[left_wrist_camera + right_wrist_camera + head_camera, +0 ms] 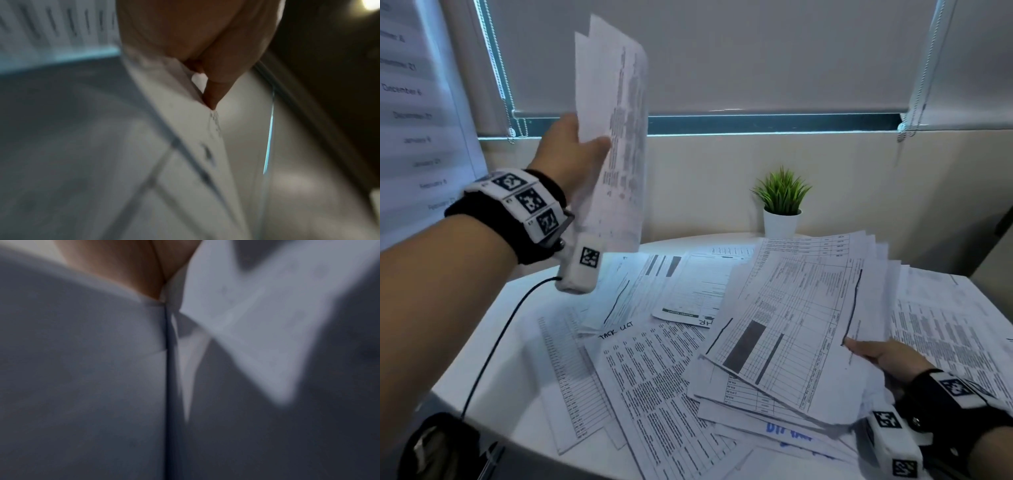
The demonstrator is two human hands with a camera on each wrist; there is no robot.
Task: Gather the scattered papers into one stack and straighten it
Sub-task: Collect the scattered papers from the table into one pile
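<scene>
The left forearm [441,274], with its marker-covered wristband [517,202], fills the near side of the head view, and it leads up to the left hand [571,150], whose fingers [213,91] are clamped on a small sheaf of sheets [616,137]. That sheaf is lifted high and stands nearly upright, well above the desk [493,342]; it looks raised so that it clears the clutter and can be carried across to the other bundle. The wrist view, blurred as it is, shows the thumb pressing the paper edge against the fingers, so the grip is a pinch near one long edge, which leaves most of each sheet free to hang.

Lower and to the right, the right hand [887,356] grasps a thicker, fanned bundle [801,329] by its near corner, the sheets tilted up off the desk and splayed at different angles. I judge that this bundle is serving as the growing stack. The right wrist view is too blurred to show more than skin against paper.

Below and between the two hands, loose papers [647,377] lie overlapped on the white desk, some with handwritten marks, one with blue lettering [787,430] beneath the right hand's bundle. So gathering is partly done and straightening has not begun.

Beyond the fingers, a small potted plant [780,202] stands at the far rim of the desk under a drawn window blind [722,54], and a black cable [493,346] trails from the left wrist.
</scene>
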